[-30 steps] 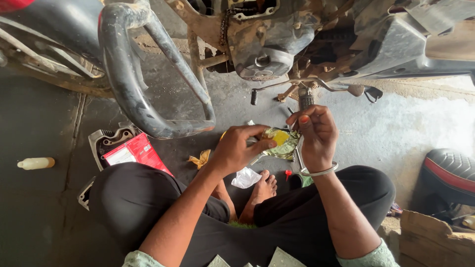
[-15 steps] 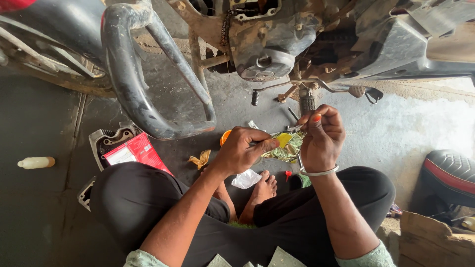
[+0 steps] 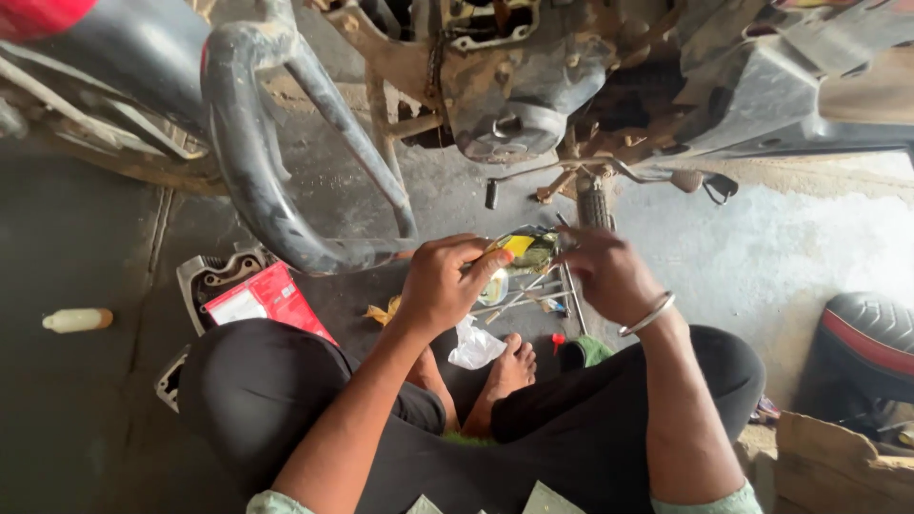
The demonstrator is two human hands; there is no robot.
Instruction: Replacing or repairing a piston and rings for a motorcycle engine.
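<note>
I sit cross-legged on the floor under a motorcycle. My left hand (image 3: pixel 443 281) grips a small crumpled yellow and green plastic packet (image 3: pixel 528 249) in front of me. My right hand (image 3: pixel 609 271), a metal bangle on its wrist, is blurred; its fingertips reach the packet's right end, and its grip is unclear. Beneath the packet, several thin metal tools (image 3: pixel 533 300) lie on the floor by my bare feet.
The motorcycle engine (image 3: pixel 514 105) and footpeg (image 3: pixel 595 205) hang just beyond my hands. A curved crash bar (image 3: pixel 257 190) loops down at the left. A red box (image 3: pixel 262 295), a small bottle (image 3: pixel 76 320), white plastic (image 3: pixel 473 345), a cardboard box (image 3: pixel 838 466) and a black seat (image 3: pixel 871 343) surround me.
My right hand has come down from a raised pinch above the packet to the packet's right end. My left hand has kept hold of the packet and barely shifted.
</note>
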